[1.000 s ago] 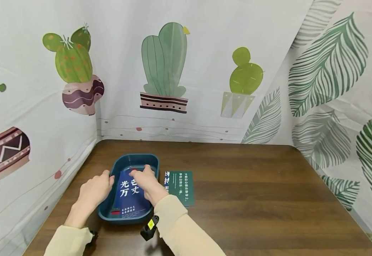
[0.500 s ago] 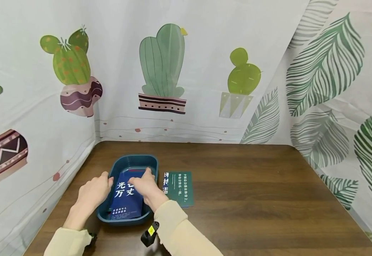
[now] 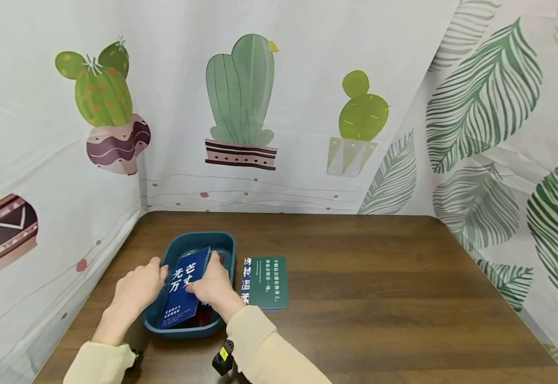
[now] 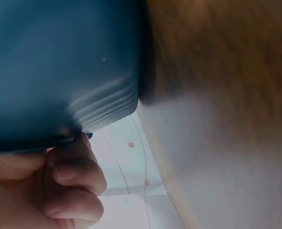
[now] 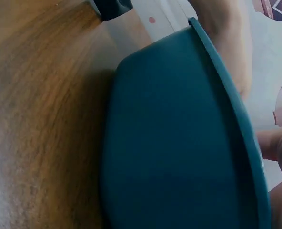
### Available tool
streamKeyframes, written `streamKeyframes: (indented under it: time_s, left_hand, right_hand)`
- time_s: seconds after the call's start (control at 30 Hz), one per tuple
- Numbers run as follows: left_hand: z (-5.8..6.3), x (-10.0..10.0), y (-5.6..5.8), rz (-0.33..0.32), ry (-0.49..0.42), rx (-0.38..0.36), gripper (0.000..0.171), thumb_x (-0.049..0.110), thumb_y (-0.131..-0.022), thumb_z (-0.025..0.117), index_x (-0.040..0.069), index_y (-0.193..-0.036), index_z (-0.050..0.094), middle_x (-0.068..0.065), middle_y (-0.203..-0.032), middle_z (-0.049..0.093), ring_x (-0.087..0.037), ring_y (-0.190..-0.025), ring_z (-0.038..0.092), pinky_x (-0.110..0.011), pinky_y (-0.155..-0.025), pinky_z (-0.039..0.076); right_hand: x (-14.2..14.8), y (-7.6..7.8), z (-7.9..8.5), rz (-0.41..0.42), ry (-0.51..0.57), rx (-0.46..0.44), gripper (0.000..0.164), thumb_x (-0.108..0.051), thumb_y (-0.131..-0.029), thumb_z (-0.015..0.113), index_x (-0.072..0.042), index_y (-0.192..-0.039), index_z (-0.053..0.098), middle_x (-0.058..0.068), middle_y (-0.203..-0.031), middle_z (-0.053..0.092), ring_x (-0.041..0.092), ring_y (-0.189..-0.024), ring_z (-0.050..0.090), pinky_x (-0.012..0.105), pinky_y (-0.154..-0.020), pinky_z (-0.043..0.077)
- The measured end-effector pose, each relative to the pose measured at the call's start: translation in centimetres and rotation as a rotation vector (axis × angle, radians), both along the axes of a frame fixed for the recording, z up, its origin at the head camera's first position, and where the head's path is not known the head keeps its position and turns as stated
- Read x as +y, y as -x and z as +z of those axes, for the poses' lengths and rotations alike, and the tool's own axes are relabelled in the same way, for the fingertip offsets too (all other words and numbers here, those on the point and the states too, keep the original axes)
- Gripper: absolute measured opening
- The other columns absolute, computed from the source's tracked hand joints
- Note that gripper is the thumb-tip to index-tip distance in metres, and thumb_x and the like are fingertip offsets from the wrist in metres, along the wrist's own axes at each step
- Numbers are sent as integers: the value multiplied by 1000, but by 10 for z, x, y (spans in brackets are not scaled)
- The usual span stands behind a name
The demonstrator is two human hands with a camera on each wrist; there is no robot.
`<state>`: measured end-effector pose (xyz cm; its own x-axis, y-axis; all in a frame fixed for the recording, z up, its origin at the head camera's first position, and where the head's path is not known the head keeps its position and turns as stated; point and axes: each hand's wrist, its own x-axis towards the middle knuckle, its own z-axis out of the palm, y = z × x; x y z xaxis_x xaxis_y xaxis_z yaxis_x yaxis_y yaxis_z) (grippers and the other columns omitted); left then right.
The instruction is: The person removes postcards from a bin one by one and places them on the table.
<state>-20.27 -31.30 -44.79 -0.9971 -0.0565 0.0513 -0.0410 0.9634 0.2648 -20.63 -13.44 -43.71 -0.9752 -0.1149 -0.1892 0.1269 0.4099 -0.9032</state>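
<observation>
While the tray (image 3: 181,334) is held by the left grip (image 3: 136,288), the card's (image 3: 179,293) long edge is pinched by the right grip (image 3: 214,284).

Teal tray (image 3: 183,334): round-cornered, set on the surface (image 3: 380,293), rim gripped by the left hand (image 3: 136,288).
Blue card (image 3: 180,305): printed with white characters, tilted inside the tray, pinched by the right hand (image 3: 213,284).

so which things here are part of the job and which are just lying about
Part of the job:
blue card with white characters, held by the right hand
blue plastic tray, gripped by the left hand
green card beside the tray, probably

Just around:
wooden table
cactus-print cloth
leaf-print cloth
</observation>
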Motion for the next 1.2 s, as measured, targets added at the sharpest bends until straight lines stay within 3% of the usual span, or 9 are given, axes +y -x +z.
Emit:
streamKeyframes:
  time_s: [0.1, 0.3, 0.57, 0.77, 0.87, 1.03, 1.2]
  left_hand:
    - [-1, 0, 1, 1, -2, 3, 38, 26, -102, 46, -10, -113, 51, -32, -91, 62, -49, -75, 61, -60, -61, 48]
    - [0, 1, 2, 7, 0, -7, 40, 27, -102, 45, -10, -116, 50, -34, -96, 61, -50, -79, 61, -61, -65, 48]
    - [0, 0, 0, 4, 8, 13, 37, 26, -102, 46, -9, -112, 51, -34, -92, 62, -51, -77, 61, -61, -63, 47]
    - [-1, 0, -2, -2, 7, 29, 35, 26, -102, 45, -8, -109, 52, -34, -91, 61, -53, -77, 60, -62, -62, 46]
    - [-1, 0, -2, -6, 10, 29, 36, 26, -102, 44, -8, -110, 52, -34, -91, 61, -52, -77, 60, -61, -61, 46]
    - [-1, 0, -1, -9, 10, 42, 37, 27, -102, 43, -7, -111, 52, -35, -92, 61, -53, -77, 60, -62, -61, 45]
    - [-1, -1, -2, -9, 1, 49, 36, 27, -102, 43, -7, -109, 53, -35, -91, 61, -54, -77, 59, -62, -60, 44]
  right_hand:
    - [-1, 0, 0, 12, -90, 50, 86, -3, -76, 81, -9, -148, 34, 18, -120, 60, 29, -108, 60, 46, -93, 48]
    - [4, -1, 3, 39, -183, 122, 56, -6, -84, 68, -3, -136, 47, 15, -108, 65, 23, -101, 64, 38, -87, 51]
    - [10, -3, 10, 46, -149, 175, 37, -13, -94, 61, -1, -128, 50, 15, -107, 66, 20, -93, 66, 38, -80, 54]
    - [16, -3, 13, 28, -135, 197, 9, -15, -96, 60, -7, -98, 59, 5, -83, 61, 15, -75, 59, 33, -68, 51]
    - [20, -3, 13, 25, -123, 204, 10, -16, -96, 60, -10, -89, 58, 1, -76, 55, 14, -70, 55, 31, -62, 47]
    - [23, -3, 14, -4, -106, 270, 12, -16, -94, 64, -12, -83, 60, -2, -77, 56, 14, -77, 54, 30, -67, 46]
    - [26, -5, 18, -35, -25, 293, 14, -15, -93, 67, -13, -80, 62, -6, -70, 56, 11, -70, 52, 28, -61, 43]
